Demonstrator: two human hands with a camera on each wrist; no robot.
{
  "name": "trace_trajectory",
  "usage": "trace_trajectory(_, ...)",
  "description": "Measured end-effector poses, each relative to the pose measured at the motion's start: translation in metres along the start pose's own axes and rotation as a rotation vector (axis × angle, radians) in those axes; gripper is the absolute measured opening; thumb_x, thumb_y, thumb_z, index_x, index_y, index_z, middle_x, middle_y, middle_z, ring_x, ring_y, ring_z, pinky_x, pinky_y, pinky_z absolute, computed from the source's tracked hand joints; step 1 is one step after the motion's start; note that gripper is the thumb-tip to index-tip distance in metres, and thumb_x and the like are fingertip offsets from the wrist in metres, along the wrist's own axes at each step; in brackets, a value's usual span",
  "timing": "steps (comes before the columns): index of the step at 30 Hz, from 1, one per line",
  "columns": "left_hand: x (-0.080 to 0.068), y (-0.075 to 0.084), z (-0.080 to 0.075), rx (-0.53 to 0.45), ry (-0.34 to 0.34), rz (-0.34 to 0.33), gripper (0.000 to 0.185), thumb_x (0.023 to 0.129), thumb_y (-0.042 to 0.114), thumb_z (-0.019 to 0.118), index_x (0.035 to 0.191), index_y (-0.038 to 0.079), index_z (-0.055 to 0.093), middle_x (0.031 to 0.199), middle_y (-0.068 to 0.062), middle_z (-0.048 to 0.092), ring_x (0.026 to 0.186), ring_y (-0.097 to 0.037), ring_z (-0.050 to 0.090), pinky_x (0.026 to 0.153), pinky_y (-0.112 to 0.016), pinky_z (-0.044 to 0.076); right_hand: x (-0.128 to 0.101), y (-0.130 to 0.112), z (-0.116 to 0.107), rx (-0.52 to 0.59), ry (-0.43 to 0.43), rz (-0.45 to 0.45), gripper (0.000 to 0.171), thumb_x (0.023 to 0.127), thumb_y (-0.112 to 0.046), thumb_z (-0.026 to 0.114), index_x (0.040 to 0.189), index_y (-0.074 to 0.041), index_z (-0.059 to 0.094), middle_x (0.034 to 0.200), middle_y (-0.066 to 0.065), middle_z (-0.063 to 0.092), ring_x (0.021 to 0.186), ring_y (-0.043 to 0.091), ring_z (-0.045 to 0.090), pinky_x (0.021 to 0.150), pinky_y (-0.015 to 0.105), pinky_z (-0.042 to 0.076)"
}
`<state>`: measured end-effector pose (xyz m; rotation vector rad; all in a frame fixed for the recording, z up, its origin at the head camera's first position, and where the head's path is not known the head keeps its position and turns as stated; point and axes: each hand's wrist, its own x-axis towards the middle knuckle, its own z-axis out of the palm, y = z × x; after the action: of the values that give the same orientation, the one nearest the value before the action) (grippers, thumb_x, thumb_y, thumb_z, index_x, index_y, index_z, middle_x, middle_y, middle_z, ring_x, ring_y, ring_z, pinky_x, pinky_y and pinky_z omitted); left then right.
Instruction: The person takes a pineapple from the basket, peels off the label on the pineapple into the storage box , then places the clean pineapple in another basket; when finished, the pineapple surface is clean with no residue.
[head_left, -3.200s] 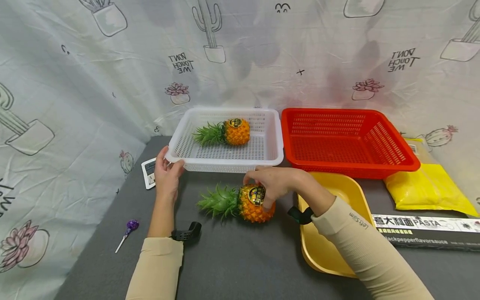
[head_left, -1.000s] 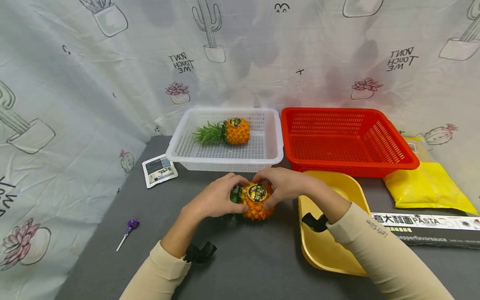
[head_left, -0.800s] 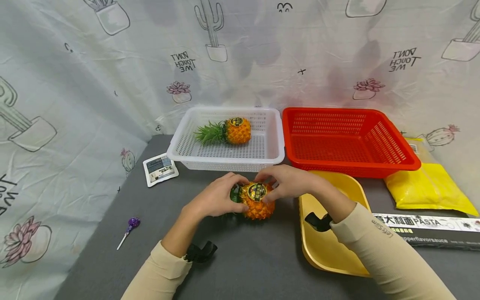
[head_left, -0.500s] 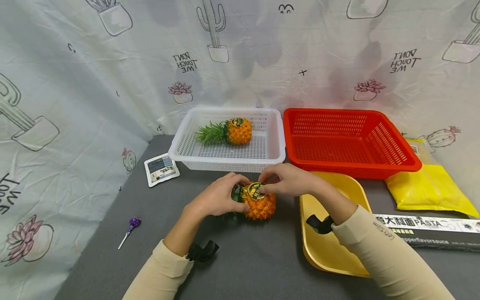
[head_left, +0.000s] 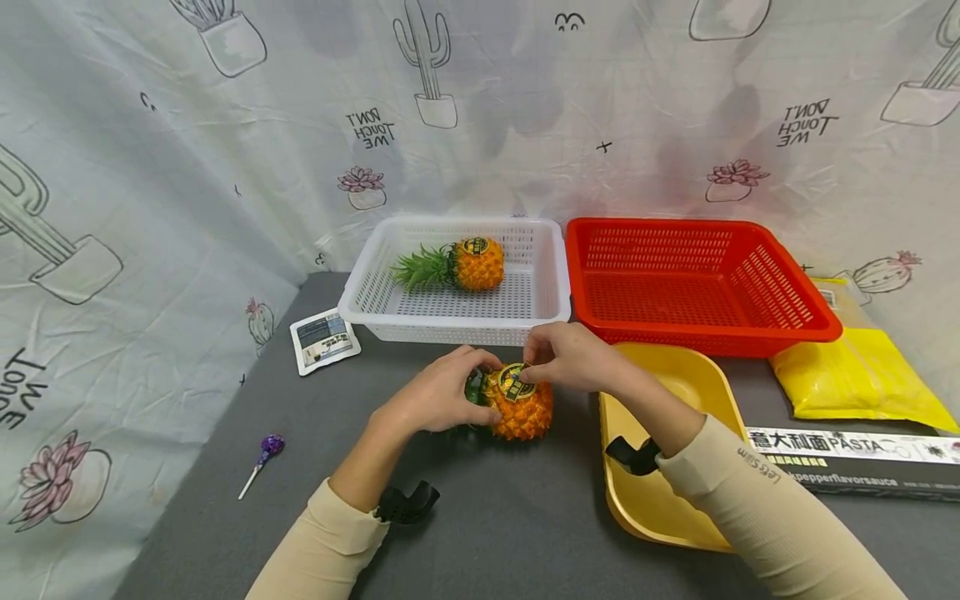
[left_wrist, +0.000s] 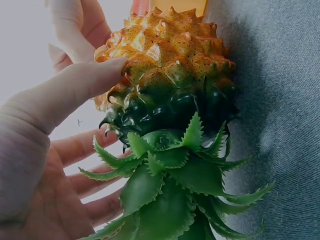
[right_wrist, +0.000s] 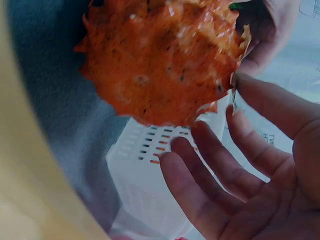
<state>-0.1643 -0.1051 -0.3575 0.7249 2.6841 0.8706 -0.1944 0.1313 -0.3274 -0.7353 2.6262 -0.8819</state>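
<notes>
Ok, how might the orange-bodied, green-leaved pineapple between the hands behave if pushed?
The round-bodied orange pineapple, lying on its side, would probably roll or rock. Its glossy, spiky skin looks stiff, perhaps slightly slippery. The thin, splayed green leaves would likely flex.

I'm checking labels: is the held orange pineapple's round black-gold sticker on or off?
On: the sticker shows atop the pineapple, the right hand touching its edge; I cannot tell how much is loose.

Beige long sleeves (head_left: pixel 318 546), dark "Let's Slim" lettering (head_left: pixel 759 465) on right; black wrist straps (head_left: pixel 407 505).
</notes>
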Motion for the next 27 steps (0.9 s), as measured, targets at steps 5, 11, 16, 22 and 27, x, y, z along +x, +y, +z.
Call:
trace_trajectory(5,0.000,0.000,0.001,0.007,0.001,-0.006,0.063,0.080,0.034,0.085,0.136,0.015,0.063,0.130,-0.003,0.061,0.123,-0.023,0.060,0.107,-0.045,0.048,-0.001,-0.006,0.003,0.007,0.053,-0.017,0.012,0.088,-0.014,0.080,0.088,-0.011,0.069,0.078,0.001,0.069,0.071,0.016,0.058,0.065,0.027,0.052)
trace_trajectory(11,0.000,0.000,0.001,0.010,-0.006,-0.011,0.064,0.081,0.033,0.086,0.138,0.015,0.062,0.133,-0.003,0.061,0.125,-0.023,0.059,0.107,-0.046,0.048,-0.002,-0.008,0.005,0.044,0.080,-0.025,0.004,0.092,-0.013,0.077,0.091,-0.010,0.074,0.079,0.001,0.070,0.072,0.016,0.058,0.065,0.027,0.053)
trace_trajectory(16,0.000,-0.001,0.001,0.005,-0.008,-0.002,0.066,0.081,0.032,0.086,0.139,0.013,0.061,0.133,-0.005,0.061,0.124,-0.024,0.059,0.107,-0.046,0.048,-0.003,-0.004,0.001,0.170,0.054,-0.020,0.005,0.093,-0.013,0.075,0.094,-0.008,0.077,0.082,0.003,0.072,0.071,0.017,0.061,0.067,0.030,0.055)
trace_trajectory(22,-0.001,-0.001,0.001,0.001,-0.005,0.008,0.066,0.080,0.032,0.086,0.138,0.012,0.061,0.132,-0.005,0.061,0.124,-0.025,0.059,0.107,-0.046,0.048,-0.005,0.000,-0.005,0.371,0.000,0.026,0.011,0.095,-0.013,0.074,0.100,-0.004,0.076,0.085,0.008,0.073,0.070,0.021,0.068,0.070,0.036,0.062)
trace_trajectory(27,-0.001,0.000,-0.001,-0.005,-0.006,0.016,0.064,0.079,0.032,0.086,0.136,0.013,0.063,0.130,-0.004,0.062,0.123,-0.025,0.060,0.107,-0.045,0.048,-0.008,0.004,-0.011,0.436,-0.028,0.055,0.014,0.096,-0.016,0.073,0.105,-0.005,0.076,0.093,0.010,0.074,0.074,0.025,0.070,0.076,0.042,0.063)
